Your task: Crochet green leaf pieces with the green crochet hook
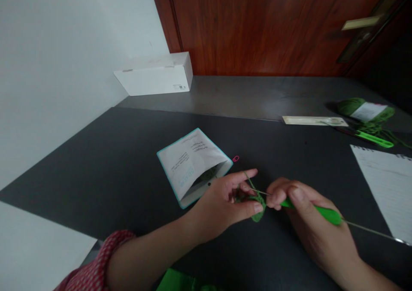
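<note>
1. Bright green material (175,281) pokes in at the bottom edge, closest to the camera, between the two forearms.
2. Fingers (247,187) of the left hand (219,205) stay narrow, pinching a small green crochet piece (258,210), with the index finger lifted and a strand of green yarn (248,179) running over it.
3. Fingers (277,194) of the right hand (317,231) curl closely around a crochet hook (323,211) with a bright green handle. Its thin metal tip reaches into the crochet piece, and a long metal shaft extends from the handle's far end.
4. A red patterned sleeve (99,250) covers the left arm near the elbow.
5. Just beyond the left hand lies a white pouch with a teal border (189,166), green yarn showing inside, and a pink stitch marker (236,159) sits just beside it.
6. To the right lie a spiral notebook (386,188), a green yarn ball with a paper band (365,110), a cream packet (313,120) and a green-handled tool (375,138).
7. Farther off, a white box (154,74) stands against a wooden door (257,25).
</note>
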### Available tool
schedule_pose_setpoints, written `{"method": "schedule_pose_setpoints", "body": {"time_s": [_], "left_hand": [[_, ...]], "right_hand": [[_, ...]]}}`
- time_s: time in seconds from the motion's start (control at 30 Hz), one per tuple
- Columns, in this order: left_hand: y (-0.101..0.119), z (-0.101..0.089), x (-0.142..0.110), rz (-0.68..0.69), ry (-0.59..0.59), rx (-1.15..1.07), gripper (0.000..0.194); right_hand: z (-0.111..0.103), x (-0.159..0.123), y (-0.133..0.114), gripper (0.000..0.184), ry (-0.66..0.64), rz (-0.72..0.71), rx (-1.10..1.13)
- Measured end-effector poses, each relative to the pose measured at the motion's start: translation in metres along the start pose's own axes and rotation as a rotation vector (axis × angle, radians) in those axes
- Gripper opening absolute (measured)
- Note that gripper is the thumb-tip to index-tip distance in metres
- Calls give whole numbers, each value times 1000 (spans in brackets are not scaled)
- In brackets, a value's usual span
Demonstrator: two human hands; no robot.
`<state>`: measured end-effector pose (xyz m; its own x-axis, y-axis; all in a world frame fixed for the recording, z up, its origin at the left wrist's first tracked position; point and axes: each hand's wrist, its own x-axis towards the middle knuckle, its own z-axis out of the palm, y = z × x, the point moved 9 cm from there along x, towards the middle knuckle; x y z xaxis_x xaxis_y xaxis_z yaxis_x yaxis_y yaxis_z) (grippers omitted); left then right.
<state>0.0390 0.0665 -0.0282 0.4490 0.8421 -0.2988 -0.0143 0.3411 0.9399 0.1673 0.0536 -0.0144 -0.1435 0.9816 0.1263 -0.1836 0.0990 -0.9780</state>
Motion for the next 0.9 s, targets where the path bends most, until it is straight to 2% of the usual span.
{"method": "schedule_pose_setpoints", "body": {"time_s": [0.07,0.17,0.47,0.73,0.9], "left_hand": [[0,0,1,11,2,32,49],[2,0,2,45,-17,83,18],[5,0,1,83,-26,150,15],[7,-2,1,81,12,158,14],[13,-12,-3,134,156,249,14]], "right_hand": [[-2,3,6,33,10,71,67],[-5,7,9,36,15,130,143],[-16,5,-9,39,-16,39,7],[-12,-7,-34,36,-48,-176,-282],[16,-23,-55,18,-207,-503,-660]]}}
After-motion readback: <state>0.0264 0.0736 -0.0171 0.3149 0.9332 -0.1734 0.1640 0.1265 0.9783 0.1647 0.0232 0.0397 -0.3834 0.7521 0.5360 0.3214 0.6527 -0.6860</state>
